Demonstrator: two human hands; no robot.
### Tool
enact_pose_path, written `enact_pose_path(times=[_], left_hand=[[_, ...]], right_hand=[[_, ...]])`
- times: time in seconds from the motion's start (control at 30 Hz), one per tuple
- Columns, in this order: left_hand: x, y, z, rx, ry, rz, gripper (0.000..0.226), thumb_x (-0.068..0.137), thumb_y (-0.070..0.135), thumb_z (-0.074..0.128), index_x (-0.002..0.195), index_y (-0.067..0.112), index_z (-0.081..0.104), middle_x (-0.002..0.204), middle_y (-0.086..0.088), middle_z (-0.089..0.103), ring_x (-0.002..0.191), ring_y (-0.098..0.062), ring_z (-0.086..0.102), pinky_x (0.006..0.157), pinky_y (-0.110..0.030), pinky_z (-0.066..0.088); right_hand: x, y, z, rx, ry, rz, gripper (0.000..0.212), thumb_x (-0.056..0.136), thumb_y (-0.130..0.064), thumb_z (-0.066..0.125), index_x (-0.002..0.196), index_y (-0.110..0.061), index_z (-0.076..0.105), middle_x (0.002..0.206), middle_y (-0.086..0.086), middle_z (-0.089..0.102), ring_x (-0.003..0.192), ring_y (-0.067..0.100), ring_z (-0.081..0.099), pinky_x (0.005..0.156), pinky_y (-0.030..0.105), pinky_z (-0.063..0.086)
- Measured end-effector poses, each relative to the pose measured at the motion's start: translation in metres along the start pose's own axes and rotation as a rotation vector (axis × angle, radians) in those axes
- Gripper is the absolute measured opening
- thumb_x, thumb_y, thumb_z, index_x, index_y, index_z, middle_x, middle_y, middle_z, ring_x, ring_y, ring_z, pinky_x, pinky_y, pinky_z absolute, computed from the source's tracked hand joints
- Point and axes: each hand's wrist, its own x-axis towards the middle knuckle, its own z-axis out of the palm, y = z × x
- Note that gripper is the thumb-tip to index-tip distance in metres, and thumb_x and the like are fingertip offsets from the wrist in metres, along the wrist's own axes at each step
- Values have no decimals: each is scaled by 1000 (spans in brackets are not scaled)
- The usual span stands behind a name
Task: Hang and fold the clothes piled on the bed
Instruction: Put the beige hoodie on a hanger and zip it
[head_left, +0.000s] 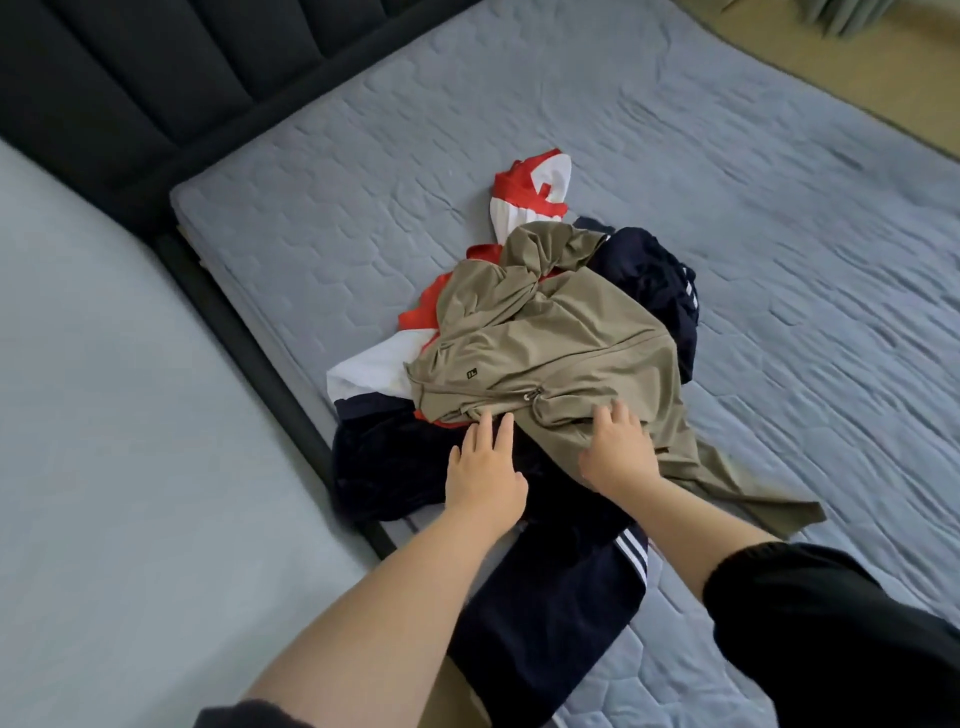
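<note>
On the grey-blue quilted bed (727, 208), the pile of clothes is topped by a khaki jacket (561, 343), crumpled, with its zip running across the front.

1. A red and white garment (530, 187) lies partly under the khaki jacket and shows beyond its far edge and at its left edge.
2. A dark navy garment (649, 270) lies bunched under the jacket's far right side.
3. A navy garment with 3 white stripes (550, 613) extends from beneath the jacket's near edge toward the person.
4. The left hand (485, 478) lies palm down at the jacket's near edge, fingers straight and slightly spread, fingertips touching the khaki hem.
5. The right hand (618, 452) rests palm down on the jacket's near part, fingers spread on the fabric. Neither hand pinches cloth.
6. A black sleeve (831, 623) covers the right arm above the forearm.
7. A dark padded headboard (156, 78) stands well beyond the jacket's far left side.
</note>
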Motion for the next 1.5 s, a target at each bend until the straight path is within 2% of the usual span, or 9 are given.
enact_pose_path(times=[0.17,0.33,0.43,0.5,0.6,0.8,1.03,1.27,1.5], left_hand=[[26,-19,20,-176,-92,-85,73,96,25,46,153,21,1,161,-4,-3,146,-24,11,116,-41,23],[33,-32,30,-453,-205,-188,72,95,23,46,153,26,2,161,0,3,142,-26,22,109,-39,33],[38,-36,26,-798,-313,-365,68,97,25,46,153,25,8,157,-5,19,136,-25,35,100,-32,37],[40,-34,20,-1055,-323,-515,61,99,26,44,152,22,14,151,-6,32,132,-25,39,105,-35,35],[34,-24,10,-1389,-293,-691,47,102,31,39,146,18,31,136,-6,46,120,-26,49,106,-42,35],[15,-1,-21,-1883,-345,-789,34,97,38,51,116,10,56,114,-14,62,106,-29,60,98,-44,46],[-40,21,-70,-1833,-83,-673,51,85,-11,29,131,0,49,126,-22,58,104,-35,61,92,-46,49],[-145,38,-111,-1495,-28,-169,64,83,-16,30,136,15,49,125,-13,59,115,-30,56,102,-46,45],[-303,36,-145,-1049,129,129,68,81,-11,38,144,16,41,123,-7,58,113,-25,55,101,-36,43]], right_hand=[[61,-16,17,-64,-131,-54,76,86,-17,57,149,-23,15,158,14,-3,144,34,7,116,46,15],[78,-21,34,-276,-38,-155,38,89,-13,48,125,-21,55,157,9,16,143,36,10,115,52,7],[67,-21,38,-141,27,-157,22,85,-3,43,101,-14,54,111,6,57,120,31,45,113,49,15],[53,-26,32,102,3,-118,9,86,-3,43,87,-12,42,82,8,57,86,31,52,94,41,37],[25,-33,14,340,-15,-125,11,92,-12,47,84,-10,40,81,13,57,78,33,53,64,34,36],[-41,-42,-33,531,-103,-309,23,89,-6,54,73,-19,44,66,-10,48,68,15,49,59,23,29],[-109,-32,-73,732,-171,-195,18,90,-3,56,76,-13,55,64,-6,53,63,8,50,52,7,36],[-206,-24,-92,956,-416,-30,22,84,19,47,99,10,61,92,17,57,89,27,52,83,43,45],[-330,-49,-137,1017,-167,3,20,85,10,51,83,-8,58,68,9,62,55,15,61,50,21,44]])
